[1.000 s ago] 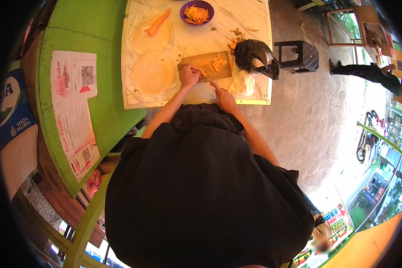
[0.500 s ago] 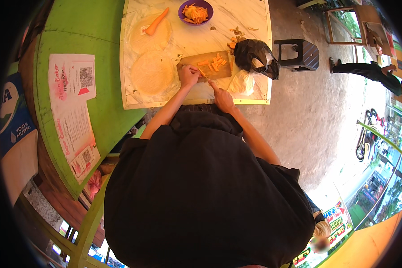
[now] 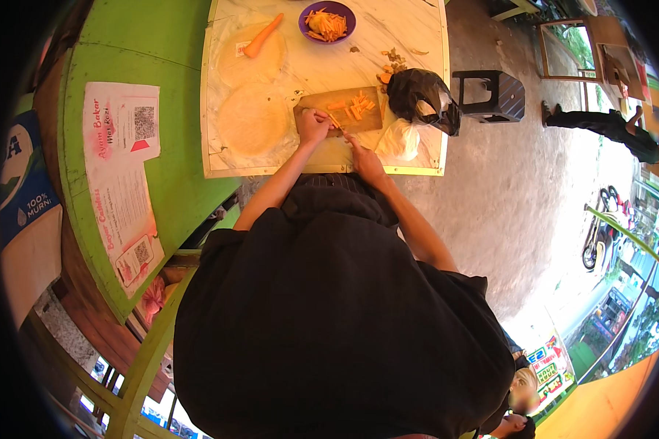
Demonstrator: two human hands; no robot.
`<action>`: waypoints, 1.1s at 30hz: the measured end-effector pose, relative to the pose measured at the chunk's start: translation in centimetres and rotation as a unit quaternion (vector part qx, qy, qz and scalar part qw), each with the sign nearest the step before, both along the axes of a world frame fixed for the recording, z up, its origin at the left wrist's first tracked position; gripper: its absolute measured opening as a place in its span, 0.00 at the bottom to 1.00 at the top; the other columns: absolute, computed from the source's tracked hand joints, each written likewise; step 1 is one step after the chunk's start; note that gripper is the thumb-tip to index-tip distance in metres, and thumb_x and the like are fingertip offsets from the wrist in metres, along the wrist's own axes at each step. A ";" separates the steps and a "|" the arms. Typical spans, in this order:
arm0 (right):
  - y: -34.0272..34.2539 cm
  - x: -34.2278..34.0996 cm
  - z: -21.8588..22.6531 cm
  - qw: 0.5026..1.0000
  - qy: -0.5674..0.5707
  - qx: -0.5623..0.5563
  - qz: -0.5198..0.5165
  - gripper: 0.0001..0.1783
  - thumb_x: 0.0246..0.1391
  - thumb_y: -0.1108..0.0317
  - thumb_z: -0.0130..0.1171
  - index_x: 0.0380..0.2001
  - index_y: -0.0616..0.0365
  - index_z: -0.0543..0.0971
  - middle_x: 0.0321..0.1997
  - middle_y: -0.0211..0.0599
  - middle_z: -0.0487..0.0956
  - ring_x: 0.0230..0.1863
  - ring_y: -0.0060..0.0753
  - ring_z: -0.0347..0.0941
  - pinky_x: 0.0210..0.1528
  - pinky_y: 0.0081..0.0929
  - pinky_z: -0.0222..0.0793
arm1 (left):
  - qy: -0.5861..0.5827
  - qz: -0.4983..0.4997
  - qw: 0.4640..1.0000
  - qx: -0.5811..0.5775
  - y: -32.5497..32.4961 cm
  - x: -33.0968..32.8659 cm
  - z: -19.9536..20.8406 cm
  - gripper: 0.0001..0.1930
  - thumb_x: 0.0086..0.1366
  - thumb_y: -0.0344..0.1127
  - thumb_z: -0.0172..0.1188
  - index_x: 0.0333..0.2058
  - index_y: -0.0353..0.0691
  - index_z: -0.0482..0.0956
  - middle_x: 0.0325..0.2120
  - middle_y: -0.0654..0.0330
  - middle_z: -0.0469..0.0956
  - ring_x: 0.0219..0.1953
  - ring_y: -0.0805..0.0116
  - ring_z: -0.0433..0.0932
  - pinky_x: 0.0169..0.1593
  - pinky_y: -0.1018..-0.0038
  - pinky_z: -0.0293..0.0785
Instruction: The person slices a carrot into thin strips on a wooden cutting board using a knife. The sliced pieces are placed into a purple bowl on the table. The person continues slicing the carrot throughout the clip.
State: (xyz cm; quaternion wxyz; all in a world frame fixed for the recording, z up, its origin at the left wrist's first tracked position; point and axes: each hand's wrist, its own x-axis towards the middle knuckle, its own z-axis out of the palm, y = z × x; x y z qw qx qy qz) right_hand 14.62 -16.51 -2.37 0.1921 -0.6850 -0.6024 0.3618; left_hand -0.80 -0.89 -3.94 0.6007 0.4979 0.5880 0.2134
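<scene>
My right hand (image 3: 367, 159) is closed round the handle of a knife (image 3: 337, 126), whose blade lies over the near edge of a wooden cutting board (image 3: 370, 123). Close by the blade, the bent fingers of my left hand (image 3: 313, 126) press down at the board's left part. An orange carrot piece seems to be under them, mostly hidden by the fingers. Cut carrot sticks (image 3: 359, 107) lie in a loose pile on the board, right of my left hand. Farther off, a purple bowl (image 3: 352, 28) holds more carrot strips, and a whole peeled carrot (image 3: 263, 37) lies at the far left.
Right of the board sit a black plastic bag (image 3: 408, 91) and a whitish bag (image 3: 400, 140), with peelings (image 3: 394, 60) behind. Two round pale mats (image 3: 252, 121) cover the table's left. A dark plastic stool (image 3: 502, 96) stands right of the table; a person (image 3: 600, 124) stands beyond.
The whole view has shifted slightly. Both hands stay at the board, with the knife and left fingers in nearly the same place. Another dark-haired head shows at the lower right.
</scene>
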 end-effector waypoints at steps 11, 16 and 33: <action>0.1 0.5 2.5 0.994 -0.106 0.035 0.010 0.34 0.71 0.71 0.47 0.77 0.34 0.60 0.33 0.63 0.80 0.31 0.71 0.78 0.36 0.60 0.73 | 0.006 -0.004 1.000 -0.013 0.4 -0.1 1.5 0.04 0.67 0.23 0.65 0.37 0.30 0.78 0.29 0.52 0.84 0.30 0.66 0.88 0.34 0.72 0.82; -0.2 0.5 3.5 0.992 -0.124 0.020 -0.006 0.36 0.70 0.73 0.48 0.77 0.34 0.60 0.35 0.62 0.81 0.32 0.68 0.79 0.37 0.58 0.74 | 0.010 -0.017 1.000 -0.008 0.3 -0.2 1.5 0.05 0.67 0.23 0.64 0.38 0.29 0.78 0.29 0.51 0.84 0.30 0.65 0.88 0.34 0.72 0.82; -0.3 1.6 4.8 0.998 -0.024 0.029 -0.045 0.32 0.69 0.70 0.50 0.75 0.40 0.64 0.36 0.66 0.82 0.36 0.70 0.79 0.38 0.60 0.72 | 0.019 -0.026 0.999 -0.003 0.5 -0.3 1.5 0.05 0.67 0.25 0.65 0.37 0.30 0.78 0.27 0.52 0.85 0.29 0.66 0.88 0.34 0.72 0.82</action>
